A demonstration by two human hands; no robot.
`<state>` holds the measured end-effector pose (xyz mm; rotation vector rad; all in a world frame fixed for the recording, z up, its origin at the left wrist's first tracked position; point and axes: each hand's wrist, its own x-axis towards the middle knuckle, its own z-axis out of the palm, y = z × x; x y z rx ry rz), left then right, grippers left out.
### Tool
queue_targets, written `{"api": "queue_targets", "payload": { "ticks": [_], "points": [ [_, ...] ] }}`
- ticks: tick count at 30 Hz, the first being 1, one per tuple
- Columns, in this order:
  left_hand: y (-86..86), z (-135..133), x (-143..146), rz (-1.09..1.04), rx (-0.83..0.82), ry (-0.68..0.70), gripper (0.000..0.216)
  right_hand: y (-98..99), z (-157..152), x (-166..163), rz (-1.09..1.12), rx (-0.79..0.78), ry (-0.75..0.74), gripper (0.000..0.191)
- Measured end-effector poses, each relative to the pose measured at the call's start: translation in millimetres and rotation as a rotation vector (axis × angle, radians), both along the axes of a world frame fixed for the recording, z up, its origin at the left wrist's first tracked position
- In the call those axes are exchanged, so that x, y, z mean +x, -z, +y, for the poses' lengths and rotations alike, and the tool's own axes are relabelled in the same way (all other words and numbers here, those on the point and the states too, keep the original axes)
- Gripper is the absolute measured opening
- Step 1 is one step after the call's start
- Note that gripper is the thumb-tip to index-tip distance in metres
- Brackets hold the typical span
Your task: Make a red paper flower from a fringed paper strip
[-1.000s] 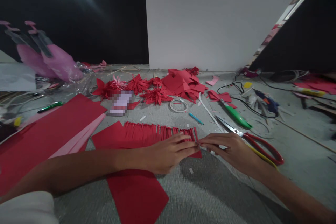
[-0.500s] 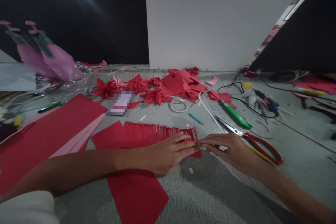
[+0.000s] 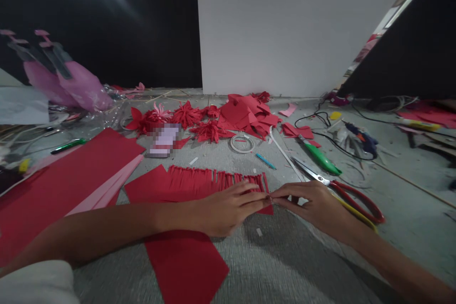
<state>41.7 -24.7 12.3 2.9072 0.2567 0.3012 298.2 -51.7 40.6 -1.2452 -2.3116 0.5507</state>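
A strip of red paper cut into a fringe (image 3: 192,178) lies flat, its fringed edge facing away from me. My left hand (image 3: 231,209) rests on the strip's right part with fingers stretched out. At the strip's right end, my right hand (image 3: 306,199) has thumb and forefinger pinched together close to the left fingertips. What sits in that pinch is too small to make out. Beneath my left forearm a plain red paper sheet (image 3: 187,263) reaches toward me. Just right of my right hand lie scissors (image 3: 351,194) with red and yellow handles.
Beyond the strip are a roll of tape (image 3: 242,143), a blue pen (image 3: 266,161) and a green-handled cutter (image 3: 322,157). Red paper flowers (image 3: 187,114) and cut red pieces (image 3: 245,114) are heaped behind. Large red sheets (image 3: 71,175) lie left; a glue gun (image 3: 361,137) lies right.
My right thumb and forefinger have drawn into a tighter pinch at the strip's end, with a gap showing below the forefinger. The left hand stays on the strip.
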Motion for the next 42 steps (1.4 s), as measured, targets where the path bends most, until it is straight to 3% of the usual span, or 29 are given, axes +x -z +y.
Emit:
{"api": "queue_targets", "payload": {
  "ticks": [23, 33, 42],
  "points": [
    [1.1, -0.9, 1.3, -0.009, 0.022, -0.016, 0.058, 1.9, -0.9, 2.2, -0.031, 0.038, -0.017, 0.019],
    [-2.4, -1.3, 1.4, 0.005, 0.018, -0.013, 0.057, 7.5, 0.3, 2.9, -0.028, 0.232, -0.081, 0.021],
    [-2.5, -1.5, 1.4, 0.011, 0.033, -0.011, 0.055, 7.9, 1.4, 3.9, -0.08, 0.308, -0.104, 0.019]
  ]
}}
